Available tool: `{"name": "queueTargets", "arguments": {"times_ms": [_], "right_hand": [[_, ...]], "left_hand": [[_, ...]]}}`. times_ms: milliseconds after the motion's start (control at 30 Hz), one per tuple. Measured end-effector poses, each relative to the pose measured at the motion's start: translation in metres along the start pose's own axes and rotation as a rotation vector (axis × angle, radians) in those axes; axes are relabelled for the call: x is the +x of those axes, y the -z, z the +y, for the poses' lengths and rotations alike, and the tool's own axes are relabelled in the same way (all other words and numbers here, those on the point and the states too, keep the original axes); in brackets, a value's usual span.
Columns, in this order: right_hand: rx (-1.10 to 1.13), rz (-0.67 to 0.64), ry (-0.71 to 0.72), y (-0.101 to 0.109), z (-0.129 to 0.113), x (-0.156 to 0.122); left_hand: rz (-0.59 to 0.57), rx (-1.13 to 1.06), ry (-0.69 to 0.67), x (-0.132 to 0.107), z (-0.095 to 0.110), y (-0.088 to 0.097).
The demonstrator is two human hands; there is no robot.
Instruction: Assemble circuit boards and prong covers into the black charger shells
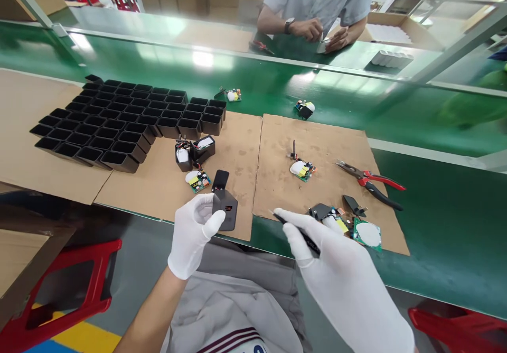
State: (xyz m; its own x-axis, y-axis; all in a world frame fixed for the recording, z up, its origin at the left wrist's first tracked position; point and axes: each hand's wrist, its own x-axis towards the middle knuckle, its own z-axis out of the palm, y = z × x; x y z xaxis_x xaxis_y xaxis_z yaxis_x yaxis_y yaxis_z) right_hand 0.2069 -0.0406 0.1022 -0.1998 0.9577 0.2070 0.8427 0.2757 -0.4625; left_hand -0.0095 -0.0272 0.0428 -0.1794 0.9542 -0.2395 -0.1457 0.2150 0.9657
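Observation:
My left hand (194, 234), in a white glove, grips a black plastic case (228, 213) between thumb and fingers near the table's front edge. The case has a small opening with something reddish inside, and a flat black piece (220, 180) stands just beyond it. In my gloved right hand (328, 258) is a slim, pointed black tool, which looks like tweezers (307, 241), its tip directed left. Close to that hand lie circuit boards with white and yellow parts (336, 223) and a green board with a white patch (367, 234).
Rows of open black cases (103, 115) fill the left side. Two filled cases (192, 155) and a circuit board (198, 180) sit nearer. Red-handled pliers (370, 181) lie on the right cardboard (273, 184). Across the bench a person (317, 4) handles a small white piece.

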Motion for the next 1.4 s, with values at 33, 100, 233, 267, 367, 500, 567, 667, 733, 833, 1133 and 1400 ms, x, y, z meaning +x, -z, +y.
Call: {"name": "queueTargets", "arguments": {"times_ms": [33, 100, 233, 267, 367, 500, 567, 667, 733, 833, 1133, 1400], "right_hand": [[-0.026, 0.047, -0.024, -0.005, 0.008, 0.001], [-0.097, 0.138, -0.053, -0.024, 0.025, 0.007], [-0.234, 0.192, -0.026, -0.066, 0.049, 0.021], [-0.257, 0.197, -0.022, -0.074, 0.051, 0.023], [-0.179, 0.269, 0.009, -0.084, 0.041, 0.018], [0.298, 0.222, 0.075, -0.088, 0.013, 0.006], [0.425, 0.207, 0.061, -0.092, 0.004, 0.005], [0.341, 0.304, 0.054, -0.100, -0.002, 0.010], [0.221, 0.364, 0.065, -0.105, -0.002, 0.015], [0.230, 0.352, 0.063, -0.107, -0.003, 0.022], [0.561, 0.250, -0.109, -0.091, 0.003, 0.036], [0.732, 0.029, -0.260, -0.076, 0.001, 0.052]], "left_hand": [[-0.015, -0.023, 0.022, 0.001, 0.001, 0.001], [-0.039, -0.016, 0.033, 0.000, 0.003, -0.001], [0.084, 0.197, -0.102, 0.004, -0.004, -0.015], [0.199, 0.332, -0.215, 0.006, -0.009, -0.020], [0.489, 0.694, -0.609, 0.012, -0.023, -0.033], [0.387, 0.601, -0.651, 0.008, -0.037, -0.039], [0.286, 0.449, -0.536, 0.003, -0.040, -0.037], [0.203, 0.321, -0.446, 0.002, -0.042, -0.031], [0.183, 0.291, -0.422, 0.004, -0.042, -0.027], [0.123, 0.273, -0.376, 0.008, -0.039, -0.024], [-0.045, 0.472, -0.302, 0.031, -0.022, -0.027], [-0.062, 0.512, -0.296, 0.042, -0.018, -0.027]]}}
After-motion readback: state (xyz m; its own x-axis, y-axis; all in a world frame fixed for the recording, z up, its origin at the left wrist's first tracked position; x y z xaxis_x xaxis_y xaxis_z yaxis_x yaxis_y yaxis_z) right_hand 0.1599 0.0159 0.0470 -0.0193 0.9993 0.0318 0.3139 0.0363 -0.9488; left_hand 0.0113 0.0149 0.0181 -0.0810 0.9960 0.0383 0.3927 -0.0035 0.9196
